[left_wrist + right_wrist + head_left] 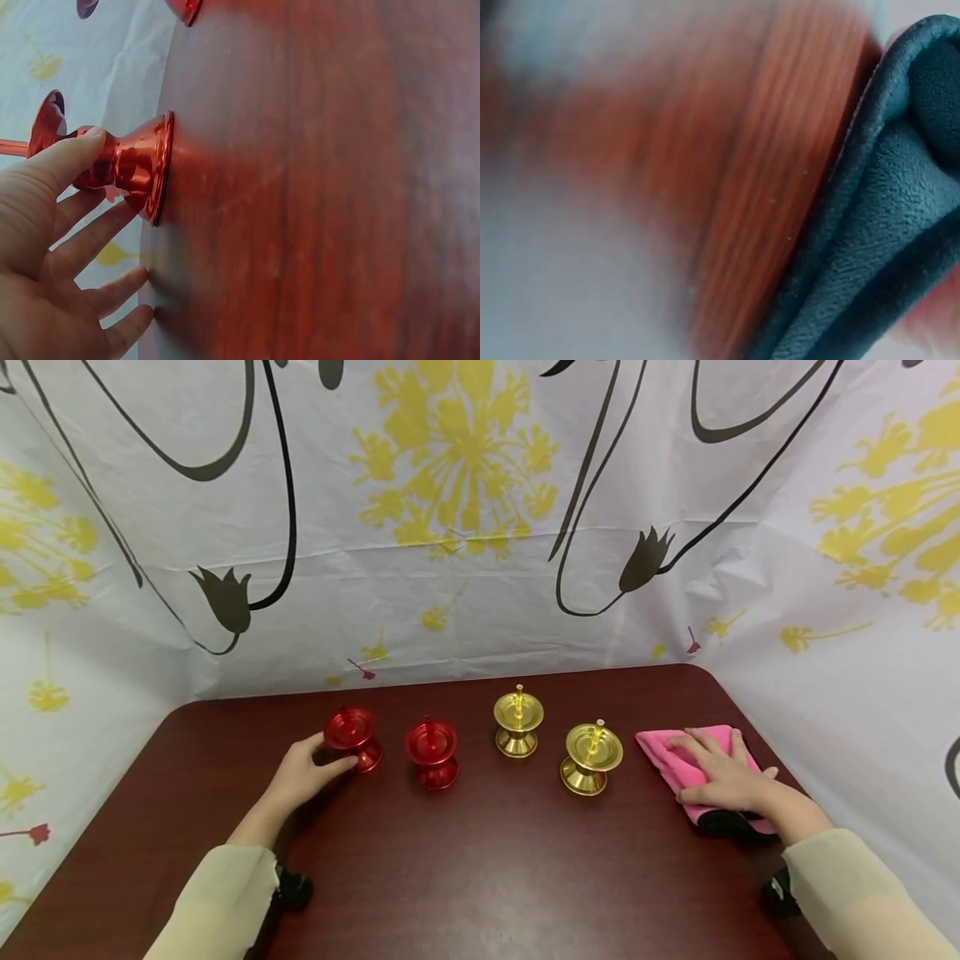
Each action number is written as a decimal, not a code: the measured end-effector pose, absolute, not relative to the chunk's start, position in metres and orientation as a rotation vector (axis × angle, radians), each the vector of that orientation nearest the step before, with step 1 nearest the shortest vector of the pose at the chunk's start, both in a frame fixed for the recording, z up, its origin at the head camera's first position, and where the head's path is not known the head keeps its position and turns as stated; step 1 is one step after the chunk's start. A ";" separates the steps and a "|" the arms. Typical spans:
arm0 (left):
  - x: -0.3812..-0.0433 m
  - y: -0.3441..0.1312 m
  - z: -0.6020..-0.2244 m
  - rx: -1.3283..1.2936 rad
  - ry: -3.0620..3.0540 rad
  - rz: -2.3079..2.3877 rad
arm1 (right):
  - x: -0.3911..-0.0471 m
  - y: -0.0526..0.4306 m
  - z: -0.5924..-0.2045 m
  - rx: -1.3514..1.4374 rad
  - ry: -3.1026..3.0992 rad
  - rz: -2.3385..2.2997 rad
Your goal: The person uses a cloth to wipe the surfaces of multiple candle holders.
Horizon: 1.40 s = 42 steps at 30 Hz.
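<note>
At the left of the table, my left hand (pixel 306 774) holds the leftmost red oil lamp (pixel 350 727). In the left wrist view, the thumb (pixel 79 154) lies along the shiny red stem (pixel 96 176), with fingers on its other side. That lamp stands upright on its flared base. A second red oil lamp (pixel 432 743) is just to its right. Farther right are two gold oil lamps, one toward the back (pixel 518 714) and one nearer (pixel 592 752). My right hand (pixel 723 781) rests with spread fingers on a folded pink cloth (pixel 675 756), whose dark underside (pixel 870 202) shows in the right wrist view.
The dark reddish-brown table (pixel 480 868) has rounded back corners. A white patterned sheet (pixel 450 635) hangs behind it and along both sides. Black wrist straps (pixel 291 889) show beneath the pale sleeves (pixel 221 902).
</note>
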<state>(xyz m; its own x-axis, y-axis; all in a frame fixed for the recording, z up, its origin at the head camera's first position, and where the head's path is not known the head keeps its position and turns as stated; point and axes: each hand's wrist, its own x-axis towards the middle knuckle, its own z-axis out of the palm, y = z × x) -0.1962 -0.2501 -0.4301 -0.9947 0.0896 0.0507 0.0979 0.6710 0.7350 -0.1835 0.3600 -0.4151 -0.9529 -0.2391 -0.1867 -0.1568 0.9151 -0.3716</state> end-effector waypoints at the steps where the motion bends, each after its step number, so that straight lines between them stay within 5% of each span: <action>1: -0.197 -0.250 -0.430 -0.148 -2.861 -1.270 | -0.184 0.360 -0.415 -0.343 2.861 -0.528; 21: -0.202 -0.247 -0.431 0.047 -2.851 -1.422 | -0.191 0.366 -0.419 -0.663 3.029 -0.521; 42: -0.185 -0.233 -0.424 0.001 -2.818 -1.458 | -0.188 0.366 -0.405 -0.608 2.994 -0.565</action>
